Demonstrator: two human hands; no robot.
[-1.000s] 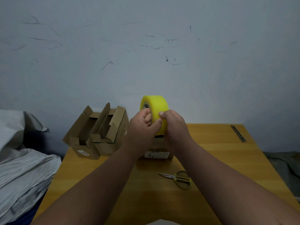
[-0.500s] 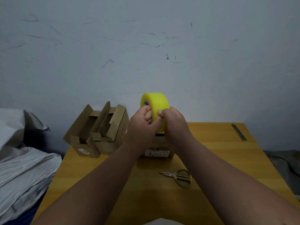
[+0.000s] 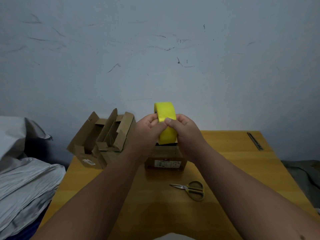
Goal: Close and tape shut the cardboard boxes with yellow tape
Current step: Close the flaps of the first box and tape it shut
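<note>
Yellow tape [image 3: 166,124], a fat roll held on edge, sits between both hands above the wooden table [image 3: 225,161] in the head view. The left hand [image 3: 149,130] curls round the roll's left side, and the right hand [image 3: 183,131] grips its right side with the thumb pressed onto the outer face, as if picking at the loose end. No free strip of tape shows yet.

Directly below the roll stands a cardboard box [image 3: 165,159] with a label on its near face; whether its flaps are fully shut I cannot tell, since the hands hide its top. To the far left two more boxes [image 3: 103,141] stand side by side with their flaps up and open, no tape on them. Scissors [image 3: 190,189] lie near right of the middle box, well apart from the hands.

The step in hand looks like finding the tape's end. Next, the end needs peeling free and drawing down onto the box below.
</note>
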